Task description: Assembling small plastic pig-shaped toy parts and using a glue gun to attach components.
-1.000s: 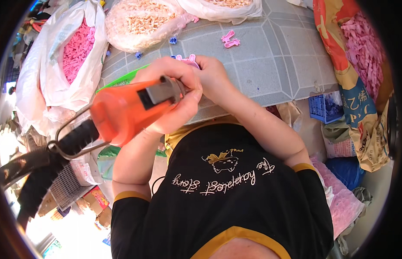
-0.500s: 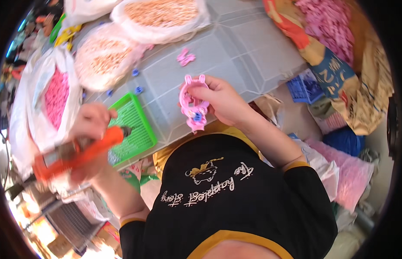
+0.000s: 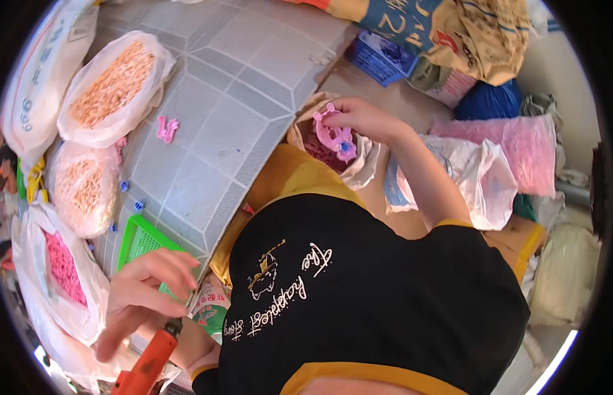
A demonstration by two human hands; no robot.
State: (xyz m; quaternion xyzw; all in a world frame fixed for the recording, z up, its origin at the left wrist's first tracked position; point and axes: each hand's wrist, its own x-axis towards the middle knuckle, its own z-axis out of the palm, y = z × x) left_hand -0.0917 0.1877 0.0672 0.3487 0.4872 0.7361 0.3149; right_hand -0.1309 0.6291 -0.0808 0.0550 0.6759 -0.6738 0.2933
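Note:
My right hand (image 3: pixel 364 120) pinches a pink ring-shaped plastic toy part (image 3: pixel 331 143) with two small ears and a blue piece (image 3: pixel 346 147) at its lower end. It hovers over an open paper bag (image 3: pixel 368 164), in which pink pieces show. My left hand (image 3: pixel 152 289) has its fingers spread and holds nothing. Just below its fingers an orange electric screwdriver (image 3: pixel 150 361) crosses in front of the left forearm, tip pointing up. A green mesh basket (image 3: pixel 130 240) lies partly behind the left hand.
On the grey table (image 3: pixel 214 118) are a pink plastic piece (image 3: pixel 166 130) and several small blue pieces (image 3: pixel 139 205). Bags of peach-coloured pieces (image 3: pixel 115 85) and a bag of pink pieces (image 3: pixel 64 266) line the left. A blue crate (image 3: pixel 384 58) and a white bag (image 3: pixel 481 178) sit at the right.
My right hand has carried the pink toy part rightward, from the table's edge to above the paper bag. The left hand has opened away from the screwdriver, and the view has turned right.

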